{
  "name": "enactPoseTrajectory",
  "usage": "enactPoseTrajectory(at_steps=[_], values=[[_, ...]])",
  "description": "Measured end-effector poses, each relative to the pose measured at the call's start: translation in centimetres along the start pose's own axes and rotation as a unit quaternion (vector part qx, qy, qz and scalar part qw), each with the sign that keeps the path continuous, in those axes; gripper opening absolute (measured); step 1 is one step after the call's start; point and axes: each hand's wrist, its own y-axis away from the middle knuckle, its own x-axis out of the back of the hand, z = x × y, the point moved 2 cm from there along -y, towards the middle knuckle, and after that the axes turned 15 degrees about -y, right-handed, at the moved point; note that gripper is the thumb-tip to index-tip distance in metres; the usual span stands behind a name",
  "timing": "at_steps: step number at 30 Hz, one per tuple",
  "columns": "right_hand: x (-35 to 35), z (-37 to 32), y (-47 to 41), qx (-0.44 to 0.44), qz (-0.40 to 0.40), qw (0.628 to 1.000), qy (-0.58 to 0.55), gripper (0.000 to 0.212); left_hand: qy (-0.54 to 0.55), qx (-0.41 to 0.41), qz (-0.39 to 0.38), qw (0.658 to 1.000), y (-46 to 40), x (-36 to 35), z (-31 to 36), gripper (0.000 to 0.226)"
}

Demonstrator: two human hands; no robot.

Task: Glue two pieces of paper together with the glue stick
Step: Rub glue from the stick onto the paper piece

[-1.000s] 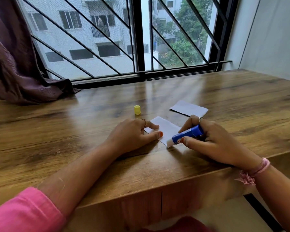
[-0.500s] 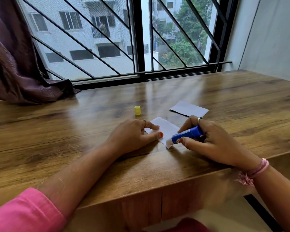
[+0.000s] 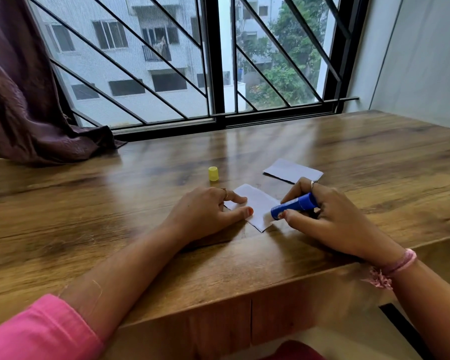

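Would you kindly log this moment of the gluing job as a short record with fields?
surface: wooden table
left hand: fingers and thumb press the near paper flat
right hand: holds the blue glue stick, its tip on the near paper's right edge
second paper: lies apart, farther back on the right, untouched
yellow cap: off the stick, standing behind the left hand
stage: glue going on; papers not yet joined

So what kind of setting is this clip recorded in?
Probably a room in an upper-floor flat: a wood-grain desk stands against a black-barred window facing an apartment block, with a dark purple curtain bunched at the left.
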Motion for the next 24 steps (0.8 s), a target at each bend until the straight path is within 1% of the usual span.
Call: enactPoseTrajectory(at_steps=[4, 7, 9, 11, 13, 15, 17, 21, 22, 24], values=[[0.3, 0.1, -0.1, -0.014, 0.025, 1.0, -0.001, 0.023, 0.001, 0.002, 0.004, 1.0, 0.0, -0.1, -0.1, 0.036], [0.3, 0.3, -0.2, -0.025, 0.022, 0.999, -0.018, 0.026, -0.001, -0.002, 0.001, 1.0, 0.0, -0.1, -0.1, 0.036], [0.9, 0.8, -0.3, -0.043, 0.07, 0.992, -0.094, 0.026, 0.003, 0.0, 0.003, 1.0, 0.0, -0.2, -0.1, 0.035], [1.5, 1.4, -0.3, -0.075, 0.129, 0.968, -0.204, 0.017, 0.006, 0.005, 0.009, 1.0, 0.0, -0.4, -0.2, 0.035], [1.7, 1.8, -0.4, -0.111, 0.159, 0.943, -0.272, 0.006, -0.002, 0.003, 0.015, 1.0, 0.0, -0.5, -0.2, 0.035], [1.7, 2.0, -0.4, -0.124, 0.171, 0.934, -0.287, 0.005, -0.01, -0.003, 0.022, 1.0, 0.0, -0.5, -0.2, 0.035], [1.7, 2.0, -0.5, -0.123, 0.179, 0.931, -0.295, 0.009, -0.007, -0.008, 0.037, 0.999, 0.1, -0.4, -0.1, 0.035], [1.7, 2.2, -0.5, -0.132, 0.189, 0.927, -0.295, 0.006, 0.019, -0.018, 0.116, 0.993, -0.2, 0.4, -0.6, 0.026], [1.7, 2.3, -0.5, -0.133, 0.191, 0.927, -0.295, 0.007, 0.029, -0.032, 0.128, 0.991, -0.3, 0.5, -0.9, 0.026], [1.6, 2.2, -0.5, -0.131, 0.197, 0.924, -0.298, 0.008, 0.019, -0.083, 0.118, 0.989, -0.3, 0.6, -1.3, 0.032]])
